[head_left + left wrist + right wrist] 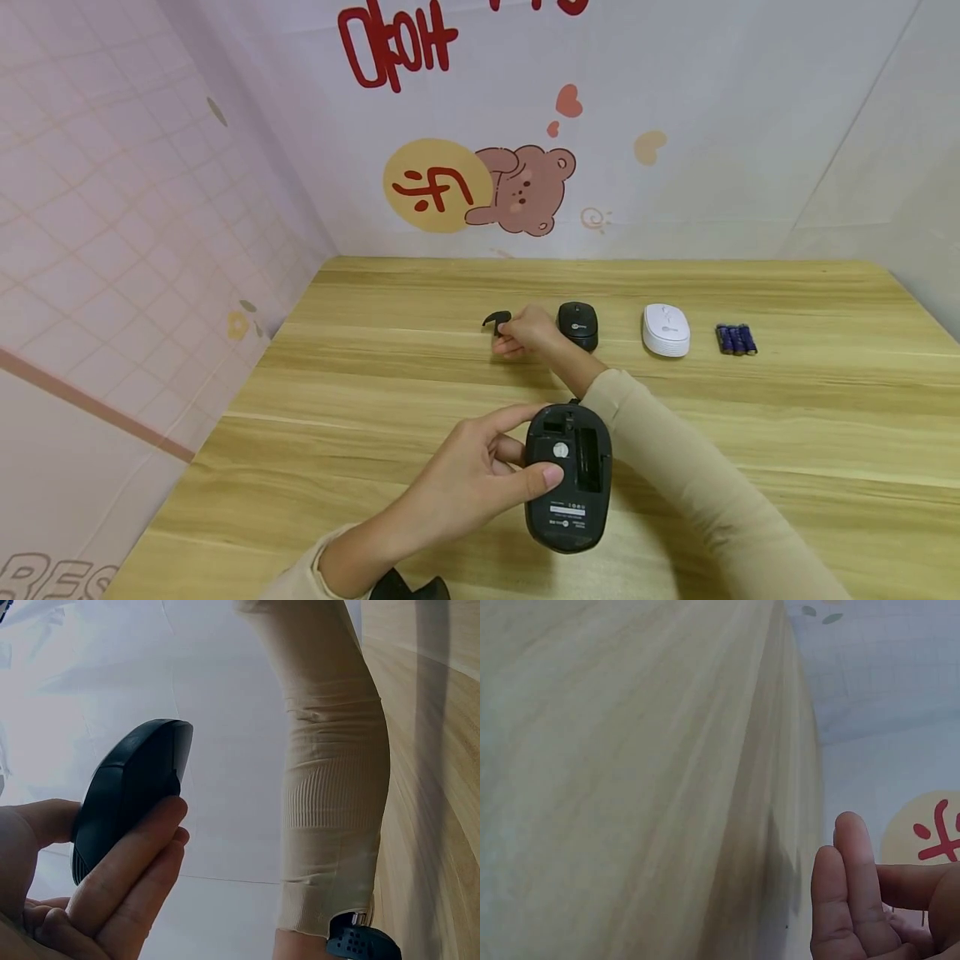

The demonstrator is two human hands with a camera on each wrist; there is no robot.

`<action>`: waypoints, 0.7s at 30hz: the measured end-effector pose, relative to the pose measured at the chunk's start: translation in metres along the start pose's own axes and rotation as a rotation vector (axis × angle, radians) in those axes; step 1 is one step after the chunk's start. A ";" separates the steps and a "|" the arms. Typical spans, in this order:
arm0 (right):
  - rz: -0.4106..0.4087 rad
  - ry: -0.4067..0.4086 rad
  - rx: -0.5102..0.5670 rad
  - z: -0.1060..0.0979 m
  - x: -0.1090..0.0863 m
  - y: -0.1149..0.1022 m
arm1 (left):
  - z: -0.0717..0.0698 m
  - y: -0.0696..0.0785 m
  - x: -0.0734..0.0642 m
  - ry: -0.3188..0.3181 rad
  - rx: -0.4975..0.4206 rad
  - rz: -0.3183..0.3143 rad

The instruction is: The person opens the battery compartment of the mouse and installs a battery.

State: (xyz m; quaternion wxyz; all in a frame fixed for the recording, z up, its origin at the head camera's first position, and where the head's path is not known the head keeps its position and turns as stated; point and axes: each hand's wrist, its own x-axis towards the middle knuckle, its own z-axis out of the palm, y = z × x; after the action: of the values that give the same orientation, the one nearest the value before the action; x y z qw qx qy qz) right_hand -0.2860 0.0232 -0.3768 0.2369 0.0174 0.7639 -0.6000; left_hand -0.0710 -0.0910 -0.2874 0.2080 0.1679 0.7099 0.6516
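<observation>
Head: I see the left hand (468, 471) gripping an upturned black mouse (566, 533), long axis fore-and-aft; farther off, slightly left, the right hand (531, 329) pinches a small black piece (498, 317). Left wrist: mouse held by its sides. Right wrist: piece not visible.

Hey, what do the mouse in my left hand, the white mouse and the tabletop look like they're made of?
Held mouse: probably hard black plastic, mostly matte, judging by the crisp, moulded-looking underside. White mouse: likely plastic too, smooth on top, with fine ridges along its side. Tabletop: wood or wood-look laminate with a slight sheen; the streaky grain fits either.
</observation>
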 end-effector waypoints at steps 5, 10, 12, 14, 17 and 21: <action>0.030 -0.002 0.021 -0.001 0.005 0.003 | 0.000 0.000 0.000 0.002 0.006 0.004; 0.075 0.000 -0.009 -0.002 0.009 0.008 | -0.001 0.000 0.000 0.001 0.004 0.009; 0.079 -0.004 -0.038 -0.002 0.009 0.010 | -0.001 0.000 0.000 0.002 0.003 0.007; 0.069 -0.009 -0.062 -0.002 0.009 0.013 | -0.002 0.000 -0.001 0.004 0.002 0.002; 0.048 -0.005 -0.100 -0.002 0.009 0.015 | -0.002 0.000 0.000 0.006 0.003 -0.001; 0.048 -0.002 -0.109 -0.004 0.010 0.018 | -0.002 0.001 0.000 0.005 0.006 0.001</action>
State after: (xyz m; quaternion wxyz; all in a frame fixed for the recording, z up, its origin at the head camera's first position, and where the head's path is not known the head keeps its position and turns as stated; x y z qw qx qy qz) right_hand -0.2907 0.0290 -0.3968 0.2526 0.0225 0.7947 -0.5515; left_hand -0.0722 -0.0922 -0.2868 0.2054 0.1673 0.7122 0.6501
